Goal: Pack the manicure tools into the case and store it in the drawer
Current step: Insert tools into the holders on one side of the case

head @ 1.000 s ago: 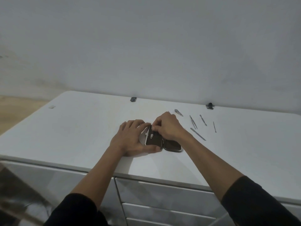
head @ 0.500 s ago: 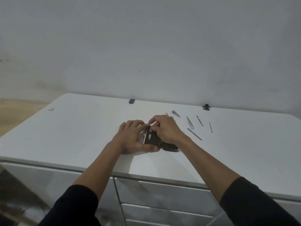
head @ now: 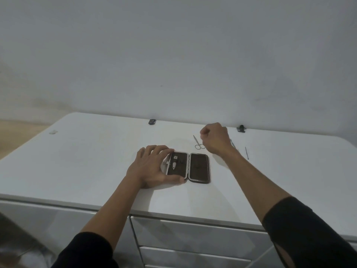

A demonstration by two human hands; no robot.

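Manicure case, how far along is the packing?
Early. Done: the case lies open with a clipper in its left half. In hand: the left hand holds the case; the right hand is curled beside the scissors, grip unclear. Left: scissors, a thin tool, closing the case, the closed drawer.

Blk clip [head: 152,121], 2nd clip [head: 240,128] at white top's [head: 87,151] back edge; wall [head: 173,55] behind.

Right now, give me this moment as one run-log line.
case open flat | left hand holds case | right hand curled near scissors, grip unclear
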